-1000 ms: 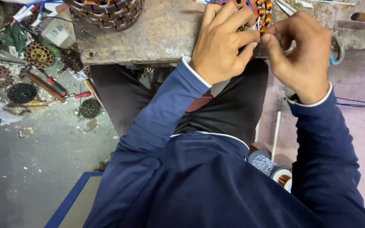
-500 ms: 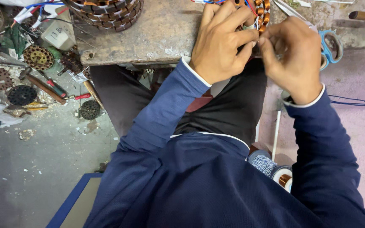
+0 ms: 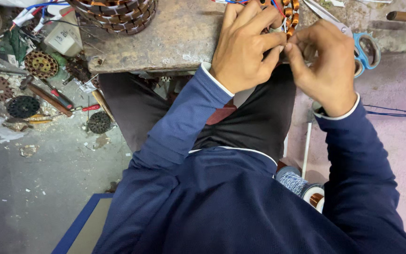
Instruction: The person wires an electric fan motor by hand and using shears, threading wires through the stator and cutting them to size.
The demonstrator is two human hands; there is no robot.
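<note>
A ring of copper-wound coils (image 3: 291,11) lies at the near edge of a worn wooden bench (image 3: 175,37), mostly hidden by my hands. My left hand (image 3: 245,49) curls over its left side, fingertips pinching something small at the coils. My right hand (image 3: 327,66) meets it from the right, thumb and fingers pressed to the same spot. What sits between the fingertips is too small to make out. Red and blue wires (image 3: 273,3) run off the coils toward the top edge.
Blue-handled scissors (image 3: 365,49) lie on the bench right of my right hand. A second copper-wound stator (image 3: 118,14) stands at the bench's far left. Round metal discs (image 3: 41,63), a red-handled tool (image 3: 59,99) and scraps litter the floor at left. Spools (image 3: 306,190) sit by my right leg.
My right hand has shifted slightly left and closer to my left hand, uncovering more of the scissors. My left hand has barely moved.
</note>
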